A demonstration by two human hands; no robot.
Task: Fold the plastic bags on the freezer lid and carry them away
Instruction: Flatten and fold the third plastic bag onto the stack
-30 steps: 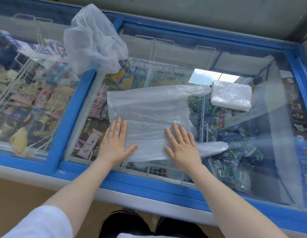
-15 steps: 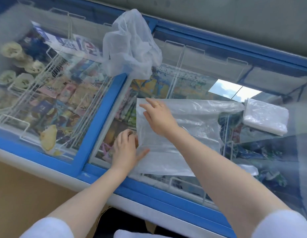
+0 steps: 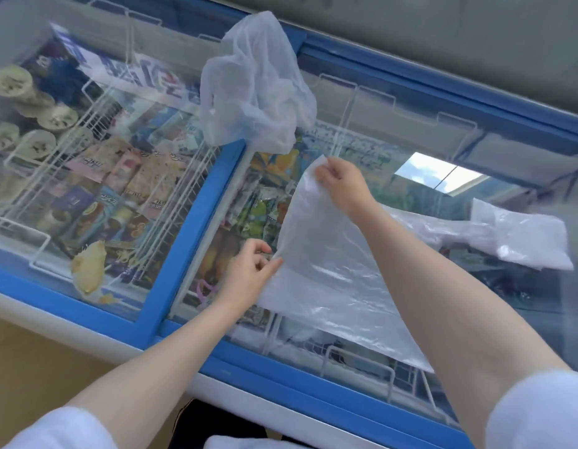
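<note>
Plastic bag (image 3: pixel 329 270) on the freezer lid (image 3: pixel 197 215) lifts at its left edge where we pinch it, right hand (image 3: pixel 341 183) reaching across high, left hand (image 3: pixel 248 270) lower.

Three lots of plastic on the glass: one flat bag (image 3: pixel 329 270), one crumpled bag (image 3: pixel 255 92), one folded stack (image 3: pixel 527 238) whose bag count can't be told. Two hands on the flat bag, left hand (image 3: pixel 248 270) and right hand (image 3: pixel 342 183). Two glass lids (image 3: pixel 197 218). Under them, roughly seven round tubs (image 3: pixel 9 82).
</note>
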